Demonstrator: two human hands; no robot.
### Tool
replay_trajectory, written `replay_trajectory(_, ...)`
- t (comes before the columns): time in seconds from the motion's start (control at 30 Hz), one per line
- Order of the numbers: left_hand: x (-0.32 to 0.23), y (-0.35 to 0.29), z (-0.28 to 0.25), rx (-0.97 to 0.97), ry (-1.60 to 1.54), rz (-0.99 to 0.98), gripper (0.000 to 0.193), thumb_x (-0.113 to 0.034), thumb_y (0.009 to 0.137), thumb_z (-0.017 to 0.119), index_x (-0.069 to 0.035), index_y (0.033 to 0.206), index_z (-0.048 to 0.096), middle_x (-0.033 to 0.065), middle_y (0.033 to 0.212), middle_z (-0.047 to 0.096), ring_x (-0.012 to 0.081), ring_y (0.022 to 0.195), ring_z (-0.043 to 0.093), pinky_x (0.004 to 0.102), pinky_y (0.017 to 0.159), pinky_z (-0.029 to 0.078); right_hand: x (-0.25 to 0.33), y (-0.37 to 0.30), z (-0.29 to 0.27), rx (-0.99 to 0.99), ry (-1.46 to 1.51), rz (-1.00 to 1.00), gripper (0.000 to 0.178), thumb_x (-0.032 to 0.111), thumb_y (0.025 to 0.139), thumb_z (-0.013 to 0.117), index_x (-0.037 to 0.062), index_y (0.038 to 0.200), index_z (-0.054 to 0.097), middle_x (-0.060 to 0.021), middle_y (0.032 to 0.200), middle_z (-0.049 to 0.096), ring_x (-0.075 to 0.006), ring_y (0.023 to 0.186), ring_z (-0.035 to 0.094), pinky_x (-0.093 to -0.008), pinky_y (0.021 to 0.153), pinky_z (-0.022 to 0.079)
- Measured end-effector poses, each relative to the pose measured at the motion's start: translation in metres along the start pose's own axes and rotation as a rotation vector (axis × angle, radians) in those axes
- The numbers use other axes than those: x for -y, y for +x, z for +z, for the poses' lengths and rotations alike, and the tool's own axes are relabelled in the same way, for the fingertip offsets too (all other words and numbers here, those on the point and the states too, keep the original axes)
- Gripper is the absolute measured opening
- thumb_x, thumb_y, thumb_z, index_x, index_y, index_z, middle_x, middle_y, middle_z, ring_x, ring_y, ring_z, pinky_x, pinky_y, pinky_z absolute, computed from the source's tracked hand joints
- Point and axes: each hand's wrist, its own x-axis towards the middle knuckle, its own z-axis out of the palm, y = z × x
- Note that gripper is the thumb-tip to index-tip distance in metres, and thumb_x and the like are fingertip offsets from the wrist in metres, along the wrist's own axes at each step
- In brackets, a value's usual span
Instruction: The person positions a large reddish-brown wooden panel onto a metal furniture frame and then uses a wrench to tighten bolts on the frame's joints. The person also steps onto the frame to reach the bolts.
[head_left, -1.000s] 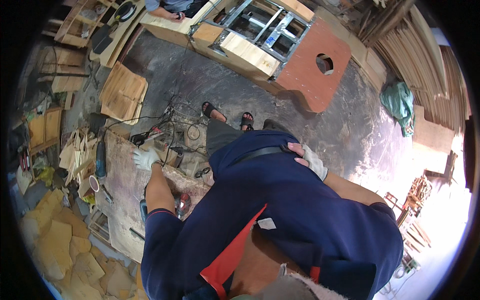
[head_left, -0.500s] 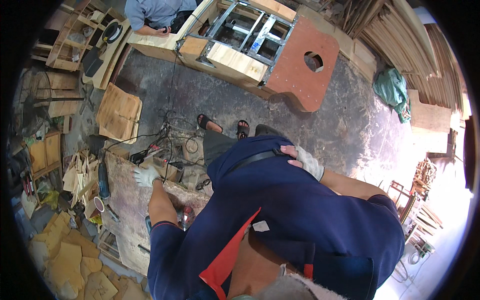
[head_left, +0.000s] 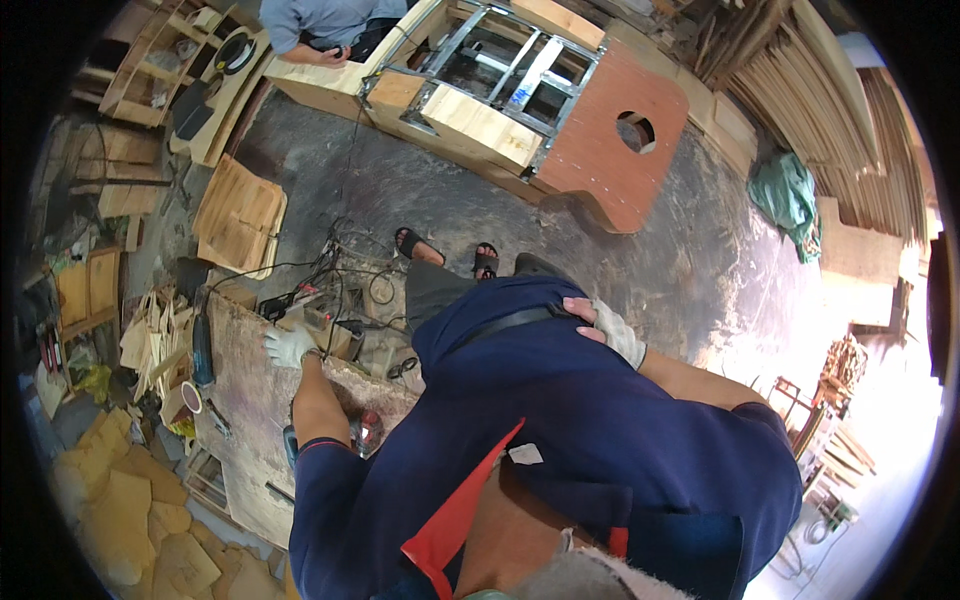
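My left hand (head_left: 289,346), in a white work glove, lies flat on the edge of a worn wooden bench (head_left: 262,440) with its fingers spread. Close to it are a tangle of black cables (head_left: 330,285) and a long dark blue power tool (head_left: 203,350). My right hand (head_left: 612,332), in a pale glove that leaves the fingertips bare, rests against my navy shirt just by a black belt (head_left: 525,318). Its fingers are stretched out with nothing in them. A red and dark tool (head_left: 368,430) sits on the bench beside my left forearm, partly hidden.
Ahead stands a wooden frame with metal bars (head_left: 500,75), joined to a reddish-brown board (head_left: 620,140) with a round hole. Another person (head_left: 325,30) is behind its left end. A stack of shaped plywood pieces (head_left: 238,218) lies on the floor; a green cloth bundle (head_left: 785,195) is at right.
The view has shifted slightly, so the frame and board appear a little farther right and lower. Both my hands keep nearly the same places. The other person's hand has moved a little.
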Motion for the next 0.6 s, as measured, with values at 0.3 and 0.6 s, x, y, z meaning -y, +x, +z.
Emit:
replay_trajectory(0.3, 0.001, -0.001, 0.0, -0.041, -0.084, -0.001, 0.072, -0.048, 0.093, 0.059, -0.017, 0.155, 0.038, 0.0153, 0.148, 0.049, 0.0349, 0.135, 0.048, 0.0523, 0.106, 0.041, -0.001, -0.002, 0.001, 0.029, 0.036, 0.044, 0.045, 0.018, 0.108, 0.051, 0.0162, 0.151, 0.039, -0.0228, 0.158, 0.043, -0.0432, 0.142, 0.047, -0.052, 0.116, 0.04)
replay_trajectory(0.6, -0.002, -0.004, -0.018, 0.075, -0.047, -0.008, 0.081, -0.051, 0.091, 0.062, -0.018, 0.159, 0.032, 0.0149, 0.151, 0.046, 0.034, 0.14, 0.044, 0.0524, 0.107, 0.04, 0.009, 0.001, 0.001, 0.027, 0.136, 0.308, 0.048, 0.022, 0.108, 0.051, 0.0055, 0.153, 0.043, -0.019, 0.158, 0.045, -0.038, 0.143, 0.046, -0.045, 0.12, 0.036)
